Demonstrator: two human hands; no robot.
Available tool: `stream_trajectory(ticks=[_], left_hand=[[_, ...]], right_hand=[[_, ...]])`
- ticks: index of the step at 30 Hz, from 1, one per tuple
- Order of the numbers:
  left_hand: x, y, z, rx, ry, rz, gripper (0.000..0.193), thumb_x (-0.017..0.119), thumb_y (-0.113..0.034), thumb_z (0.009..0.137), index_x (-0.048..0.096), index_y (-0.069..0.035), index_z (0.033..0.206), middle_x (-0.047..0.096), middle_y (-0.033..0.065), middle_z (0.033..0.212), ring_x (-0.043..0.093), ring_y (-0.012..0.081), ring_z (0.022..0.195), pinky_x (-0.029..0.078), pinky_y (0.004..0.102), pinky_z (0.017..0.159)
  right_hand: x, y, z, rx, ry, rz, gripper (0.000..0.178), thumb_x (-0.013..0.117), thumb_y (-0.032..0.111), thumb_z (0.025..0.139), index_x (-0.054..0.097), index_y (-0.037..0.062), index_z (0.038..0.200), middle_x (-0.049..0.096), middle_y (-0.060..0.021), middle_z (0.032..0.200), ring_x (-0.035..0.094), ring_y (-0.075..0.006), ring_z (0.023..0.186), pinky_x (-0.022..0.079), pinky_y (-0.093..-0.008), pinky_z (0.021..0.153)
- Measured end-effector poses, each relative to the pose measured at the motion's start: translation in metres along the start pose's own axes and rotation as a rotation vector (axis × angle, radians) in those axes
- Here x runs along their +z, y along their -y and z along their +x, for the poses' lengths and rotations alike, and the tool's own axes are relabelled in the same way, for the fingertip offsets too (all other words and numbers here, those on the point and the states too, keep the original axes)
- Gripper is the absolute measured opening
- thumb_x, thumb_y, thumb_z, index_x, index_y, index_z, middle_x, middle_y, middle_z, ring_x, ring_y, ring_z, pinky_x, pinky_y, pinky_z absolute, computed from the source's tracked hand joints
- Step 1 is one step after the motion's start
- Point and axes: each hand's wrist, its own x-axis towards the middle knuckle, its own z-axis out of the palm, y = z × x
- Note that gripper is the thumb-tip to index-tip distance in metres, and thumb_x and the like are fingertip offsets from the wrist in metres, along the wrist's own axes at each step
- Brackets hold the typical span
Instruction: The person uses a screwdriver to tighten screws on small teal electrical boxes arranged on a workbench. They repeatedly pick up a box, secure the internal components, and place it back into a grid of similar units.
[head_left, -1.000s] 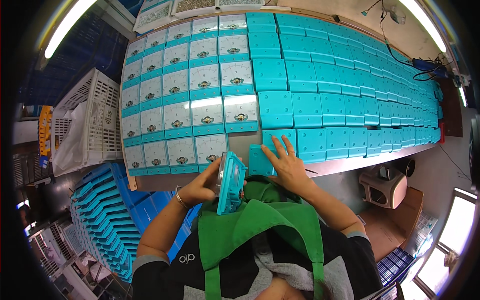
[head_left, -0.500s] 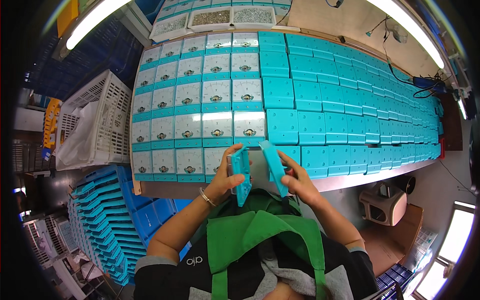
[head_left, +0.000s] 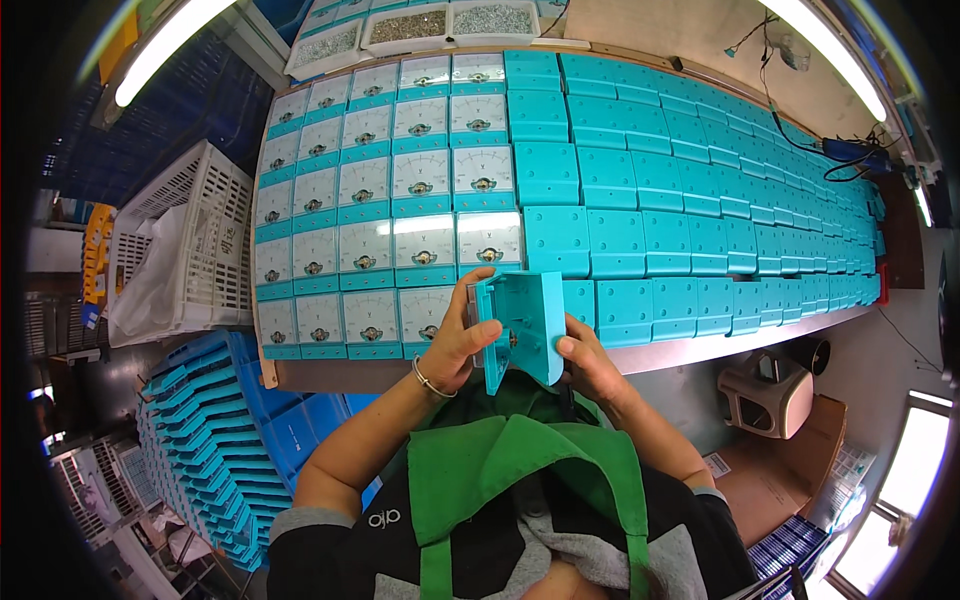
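In front of my chest, my left hand [head_left: 455, 345] is closed round the meter front [head_left: 489, 345], a turquoise frame with a clear face turned away to the left. My right hand [head_left: 594, 368] grips a turquoise back cover [head_left: 541, 325] by its right edge, thumb on top. The two parts stand at an angle like an open book, their far edges close together; whether they touch I cannot tell. Small posts show inside the cover. Just beyond my hands lie rows of white-faced panel meters [head_left: 422, 178] on the left and turquoise covers [head_left: 555, 240] on the right.
Trays of small metal parts [head_left: 408, 30] stand at the table's far side. To the left are a white plastic crate [head_left: 205, 240] and stacked turquoise parts [head_left: 205, 450] by blue bins [head_left: 300, 430]. A beige pet carrier [head_left: 768, 395] and a cardboard box [head_left: 780, 465] sit at right.
The right hand has turned the back cover so its inside shows and brought it against or close to the meter front. Before, the two parts were apart. The view has shifted slightly.
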Motion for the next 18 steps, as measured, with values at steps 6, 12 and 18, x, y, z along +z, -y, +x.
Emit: stream_trajectory(ticks=[6,12,18], left_hand=[[-0.002,0.003,0.002,0.046,0.006,0.134,0.089,0.081,-0.027,0.071,0.025,-0.014,0.14,0.042,0.0084,0.126,0.047,0.0201,0.113,0.043,0.0359,0.094],[-0.004,0.017,0.01,0.187,0.019,0.384,0.111,0.084,-0.038,0.067,0.009,-0.019,0.146,0.04,0.0115,0.129,0.043,0.0227,0.119,0.04,0.0402,0.099],[-0.047,0.017,-0.002,0.394,-0.185,0.864,0.084,0.08,-0.03,0.074,0.033,-0.006,0.139,0.055,0.0146,0.115,0.059,0.0251,0.101,0.048,0.0342,0.089]], right_hand=[[-0.004,0.007,-0.002,0.048,0.092,-0.047,0.084,0.069,0.034,0.078,0.028,0.004,0.146,0.051,0.0026,0.083,0.038,-0.0041,0.058,0.03,-0.0201,0.05],[0.004,-0.019,0.021,-0.252,-0.026,-0.437,0.09,0.077,0.02,0.069,0.03,0.0067,0.145,0.046,-0.0156,0.128,0.047,-0.0256,0.118,0.04,-0.0337,0.097],[0.011,-0.008,0.017,-0.433,-0.258,-0.914,0.086,0.082,0.023,0.07,0.037,0.007,0.141,0.046,-0.0179,0.129,0.054,-0.0253,0.109,0.048,-0.0309,0.08]])
